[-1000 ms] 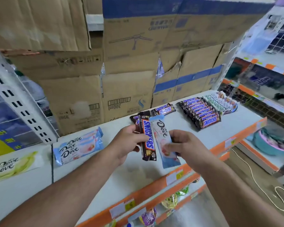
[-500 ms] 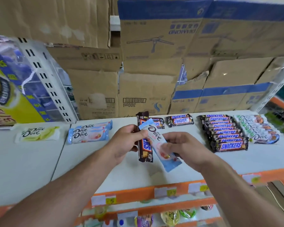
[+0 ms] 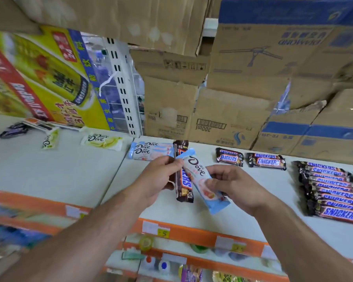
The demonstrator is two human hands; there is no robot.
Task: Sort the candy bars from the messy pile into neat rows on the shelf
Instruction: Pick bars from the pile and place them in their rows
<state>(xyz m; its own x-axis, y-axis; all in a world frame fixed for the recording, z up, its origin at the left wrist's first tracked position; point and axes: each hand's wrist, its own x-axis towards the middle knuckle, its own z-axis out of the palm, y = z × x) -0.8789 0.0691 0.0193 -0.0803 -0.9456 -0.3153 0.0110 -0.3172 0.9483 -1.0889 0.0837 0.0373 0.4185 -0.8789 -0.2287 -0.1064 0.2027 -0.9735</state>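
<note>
Above the white shelf [image 3: 69, 176], my left hand [image 3: 157, 178] grips a brown Snickers bar [image 3: 182, 186] standing upright, thumb on the top end of a light blue Dove bar [image 3: 202, 180]. My right hand [image 3: 230, 186] pinches that Dove bar's lower half. Two blue Dove bars [image 3: 149, 151] lie stacked behind my left hand. Yellow-green Dove bars [image 3: 102, 140] [image 3: 49, 140] lie further left. Two loose Snickers [image 3: 229, 156] [image 3: 266, 160] lie to the right, then a neat Snickers row [image 3: 332, 192].
Cardboard boxes [image 3: 222, 110] stand stacked along the back of the shelf. A yellow drinks carton [image 3: 45, 78] leans at the back left beside a white slotted upright [image 3: 122, 86]. Orange price rails [image 3: 192, 233] edge the shelf; lower shelves hold small sweets.
The view has swung left, bringing the yellow carton and a second yellow-green Dove bar into sight. Both hands keep their hold on the Snickers and the Dove bar, hardly shifted over the shelf.
</note>
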